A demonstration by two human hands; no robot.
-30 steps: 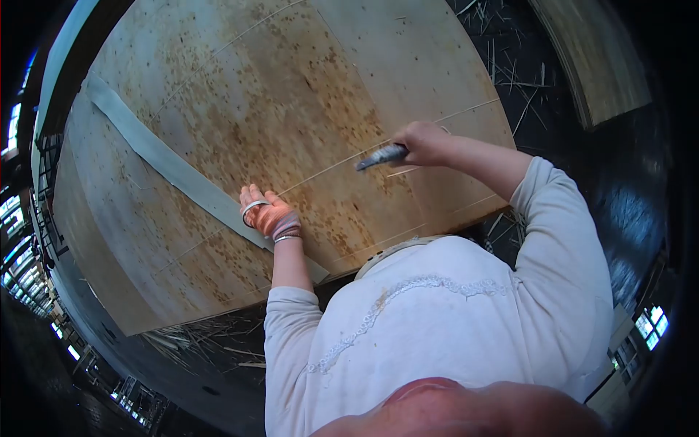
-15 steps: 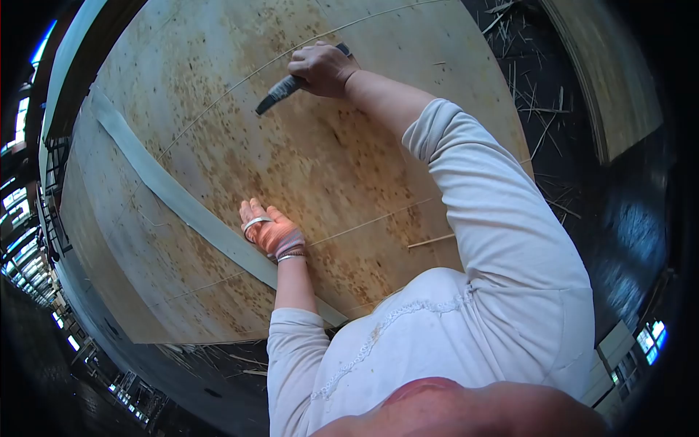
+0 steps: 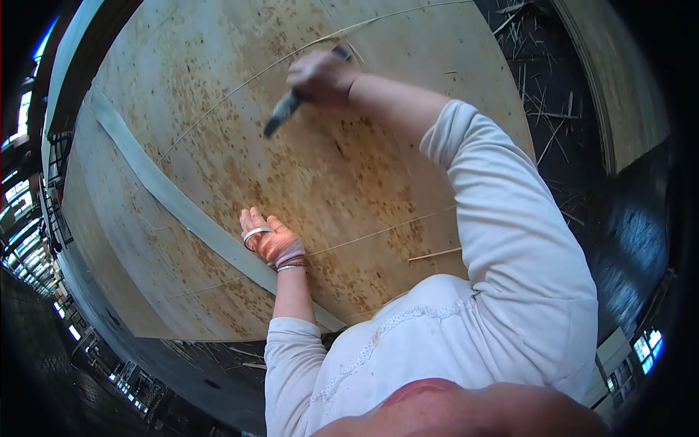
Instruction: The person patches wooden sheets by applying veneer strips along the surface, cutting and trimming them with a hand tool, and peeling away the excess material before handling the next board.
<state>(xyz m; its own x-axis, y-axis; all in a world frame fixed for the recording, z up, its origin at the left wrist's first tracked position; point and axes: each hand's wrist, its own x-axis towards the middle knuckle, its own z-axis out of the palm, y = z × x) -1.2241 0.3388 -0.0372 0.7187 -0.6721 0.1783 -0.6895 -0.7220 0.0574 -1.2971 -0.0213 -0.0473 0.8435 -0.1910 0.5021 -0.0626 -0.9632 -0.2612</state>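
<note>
My right hand [image 3: 324, 79] is closed round a dark knife-like tool [image 3: 282, 114] with a wrapped, greyish middle. Its far end points down and left, close over the spotted wood sheet [image 3: 240, 138]; whether it touches, I cannot tell. Motion blurs this hand and the tool slightly. My left hand [image 3: 275, 239], in an orange and white glove with bare fingertips, rests on the sheet with fingers stretched out. A pale band crosses its fingers. Beside and partly under that hand and wrist runs a long pale strip [image 3: 171, 198].
Thin slivers lie on the sheet, one of them [image 3: 435, 254] near my chest. A long thin strand [image 3: 269, 67] curves across the top. Beyond the right edge, scraps [image 3: 546, 109] litter the dark floor beside another stack of sheets [image 3: 619, 80]. A dark-edged board [image 3: 91, 62] stands at upper left.
My right hand and the tool have shifted slightly down, the tool's end also a little right. The left hand stays in nearly the same place. The view has shifted slightly.
</note>
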